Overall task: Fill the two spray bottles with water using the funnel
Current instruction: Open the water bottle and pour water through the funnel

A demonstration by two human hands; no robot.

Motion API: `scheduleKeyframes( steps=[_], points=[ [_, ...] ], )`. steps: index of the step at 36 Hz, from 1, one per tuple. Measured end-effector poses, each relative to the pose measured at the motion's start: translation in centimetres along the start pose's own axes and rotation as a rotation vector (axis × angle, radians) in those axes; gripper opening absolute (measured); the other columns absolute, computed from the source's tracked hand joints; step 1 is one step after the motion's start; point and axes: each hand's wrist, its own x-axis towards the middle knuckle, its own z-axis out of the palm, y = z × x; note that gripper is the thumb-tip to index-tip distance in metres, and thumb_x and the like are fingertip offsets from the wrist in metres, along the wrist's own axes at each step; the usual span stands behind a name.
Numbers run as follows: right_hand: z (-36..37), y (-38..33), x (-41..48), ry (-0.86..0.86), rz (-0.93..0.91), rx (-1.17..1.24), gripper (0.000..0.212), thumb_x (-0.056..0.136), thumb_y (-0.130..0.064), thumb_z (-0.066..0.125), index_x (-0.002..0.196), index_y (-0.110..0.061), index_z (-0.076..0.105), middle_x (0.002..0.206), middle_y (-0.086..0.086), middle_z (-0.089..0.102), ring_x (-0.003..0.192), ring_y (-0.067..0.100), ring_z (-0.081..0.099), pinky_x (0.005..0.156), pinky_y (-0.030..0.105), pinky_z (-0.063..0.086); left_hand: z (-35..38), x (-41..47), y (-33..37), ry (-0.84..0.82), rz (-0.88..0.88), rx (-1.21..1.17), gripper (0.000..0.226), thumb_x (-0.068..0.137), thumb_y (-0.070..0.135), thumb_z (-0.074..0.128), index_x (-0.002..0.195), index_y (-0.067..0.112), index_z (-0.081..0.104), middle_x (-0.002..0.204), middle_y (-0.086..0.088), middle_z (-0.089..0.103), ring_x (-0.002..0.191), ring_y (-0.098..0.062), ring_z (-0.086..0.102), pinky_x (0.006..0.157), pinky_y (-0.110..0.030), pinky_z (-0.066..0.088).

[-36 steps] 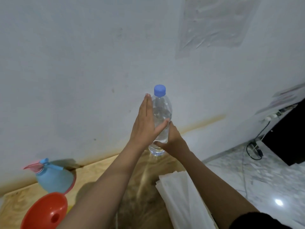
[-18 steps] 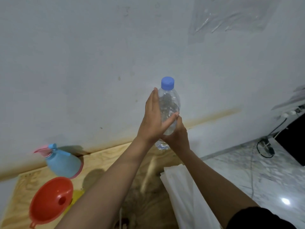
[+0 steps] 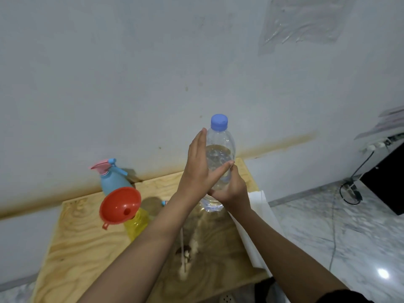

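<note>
With your right hand (image 3: 229, 190) clamped low on the clear plastic water bottle (image 3: 219, 162) held above the far worktop (image 3: 87, 237) and your left hand (image 3: 200, 169) flat against it, unscrew the blue cap (image 3: 219, 122) before pouring into the red funnel (image 3: 119, 206) on the yellow spray bottle (image 3: 137, 223).

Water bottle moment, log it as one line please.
water bottle: capped, upright, above table | right hand: gripping it | left hand: flat against it | funnel: in yellow spray bottle | pour: not started
</note>
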Motion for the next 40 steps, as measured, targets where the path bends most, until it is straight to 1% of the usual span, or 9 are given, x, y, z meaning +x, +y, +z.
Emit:
scheduleKeyframes(
  steps=[5, 9, 15, 21, 24, 28, 34, 36, 40],
  points=[
    [-0.8, -2.5, -3.4, -0.043, 0.05, 0.044, 0.093, 0.061, -0.065, 0.073, 0.126, -0.004, 0.045, 0.107, 0.006, 0.065, 0.095, 0.018, 0.066, 0.073, 0.024, 0.055, -1.9, -3.8, 0.8, 0.021, 0.034, -0.008, 0.094, 0.079, 0.034, 0.075, 0.149, 0.012, 0.018, 0.153, -0.005, 0.026, 0.135, 0.002, 0.017, 0.105, -0.001, 0.013],
    [-1.7, -4.3, -5.9, -0.115, 0.225, 0.08, 0.092, 0.056, -0.051, 0.084, 0.13, -0.017, 0.04, 0.116, -0.004, 0.061, 0.105, 0.016, 0.062, 0.079, 0.024, 0.049, -2.8, -6.4, 1.1, 0.038, 0.039, -0.025, 0.093, 0.078, 0.033, 0.076, 0.149, 0.01, 0.02, 0.152, -0.006, 0.027, 0.138, -0.006, 0.021, 0.105, 0.0, 0.014],
    [-2.6, -6.0, -9.3, -0.153, 0.345, 0.063, 0.087, 0.058, -0.051, 0.083, 0.127, -0.024, 0.036, 0.121, -0.006, 0.059, 0.11, 0.017, 0.059, 0.08, 0.025, 0.045, -3.2, -9.6, 1.3, 0.02, 0.068, -0.026, 0.094, 0.076, 0.032, 0.078, 0.148, 0.008, 0.022, 0.15, -0.01, 0.03, 0.14, -0.017, 0.026, 0.105, -0.001, 0.016],
    [-3.3, -6.8, -10.9, -0.151, 0.387, 0.109, 0.089, 0.056, -0.052, 0.083, 0.126, -0.029, 0.033, 0.124, -0.007, 0.056, 0.113, 0.014, 0.056, 0.085, 0.027, 0.047, -3.4, -10.8, 2.0, -0.041, 0.06, -0.07, 0.094, 0.077, 0.035, 0.077, 0.148, 0.013, 0.02, 0.15, -0.005, 0.027, 0.14, -0.013, 0.025, 0.108, -0.013, 0.024],
    [-3.4, -6.7, -10.8, -0.179, 0.382, 0.168, 0.095, 0.058, -0.042, 0.085, 0.133, -0.032, 0.027, 0.13, -0.008, 0.049, 0.119, 0.01, 0.051, 0.089, 0.025, 0.044, -3.9, -10.6, 2.1, -0.08, 0.078, -0.078, 0.089, 0.079, 0.033, 0.075, 0.147, 0.012, 0.022, 0.148, -0.005, 0.028, 0.137, -0.011, 0.026, 0.103, -0.002, 0.019],
    [-4.1, -7.1, -10.6, -0.202, 0.341, 0.307, 0.096, 0.064, -0.042, 0.083, 0.139, -0.034, 0.023, 0.138, -0.011, 0.044, 0.127, 0.005, 0.043, 0.103, 0.032, 0.043, -5.1, -10.1, 2.5, -0.146, 0.088, -0.111, 0.077, 0.087, 0.034, 0.067, 0.148, 0.019, 0.022, 0.144, 0.004, 0.032, 0.131, 0.0, 0.03, 0.102, -0.009, 0.026],
    [-5.5, -8.7, -9.2, -0.078, 0.307, 0.4, 0.103, 0.071, -0.028, 0.081, 0.147, -0.032, 0.012, 0.139, -0.02, 0.033, 0.123, -0.02, 0.032, 0.098, 0.006, 0.033, -6.3, -7.8, 4.6, -0.208, 0.103, -0.232, 0.056, 0.097, 0.032, 0.051, 0.147, 0.018, 0.029, 0.139, 0.013, 0.04, 0.128, 0.001, 0.039, 0.108, -0.018, 0.03],
    [-5.9, -9.0, -8.9, -0.066, 0.29, 0.378, 0.104, 0.07, -0.029, 0.082, 0.146, -0.034, 0.011, 0.139, -0.023, 0.032, 0.127, -0.016, 0.03, 0.103, 0.014, 0.034, -6.5, -7.1, 5.2, -0.23, 0.108, -0.239, 0.051, 0.098, 0.031, 0.049, 0.146, 0.02, 0.033, 0.138, 0.013, 0.042, 0.129, -0.002, 0.041, 0.108, -0.019, 0.031],
    [-6.3, -9.3, -8.7, -0.064, 0.262, 0.354, 0.103, 0.069, -0.031, 0.082, 0.144, -0.038, 0.013, 0.144, -0.003, 0.036, 0.132, 0.008, 0.039, 0.107, 0.037, 0.04, -6.6, -6.5, 5.7, -0.226, 0.104, -0.274, 0.036, 0.097, 0.026, 0.054, 0.132, 0.019, 0.052, 0.125, 0.013, 0.055, 0.117, 0.0, 0.052, 0.102, -0.02, 0.04]
  ],
)
